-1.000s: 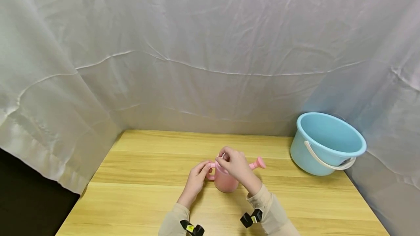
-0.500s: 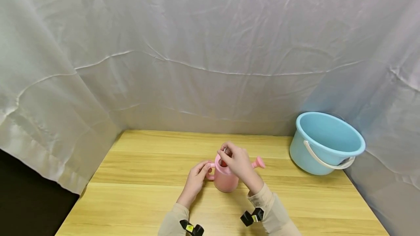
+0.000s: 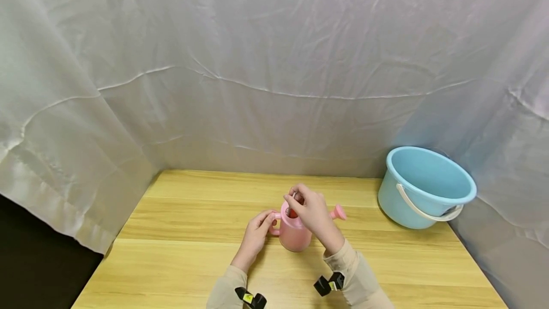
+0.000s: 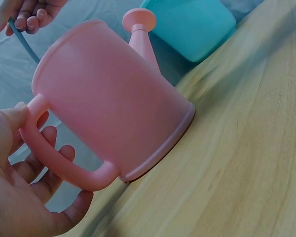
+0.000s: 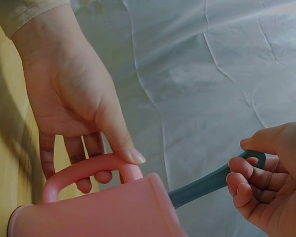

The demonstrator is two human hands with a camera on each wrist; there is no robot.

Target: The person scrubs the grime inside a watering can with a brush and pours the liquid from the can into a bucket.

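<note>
A pink watering can (image 3: 296, 238) stands upright on the wooden table (image 3: 184, 266), its spout pointing right. My left hand (image 3: 256, 233) grips the can's handle (image 4: 64, 165), thumb on top and fingers curled behind it. Above the can's mouth, my right hand (image 3: 313, 212) pinches the end of a slim blue-grey handle (image 5: 202, 186) with a hole at its tip. This handle slants down into the can, and its lower end is hidden inside. Something red (image 3: 293, 214) shows in the can's opening, partly covered by the right hand.
A light blue bucket (image 3: 392, 199) with a white carrying handle (image 3: 413, 208) stands at the back right corner of the table. Grey-white cloth (image 3: 274, 123) hangs behind the table and along both sides.
My right hand has risen slightly from the can's mouth, uncovering part of the opening and the red inside. My left hand has stayed on the can's handle.
</note>
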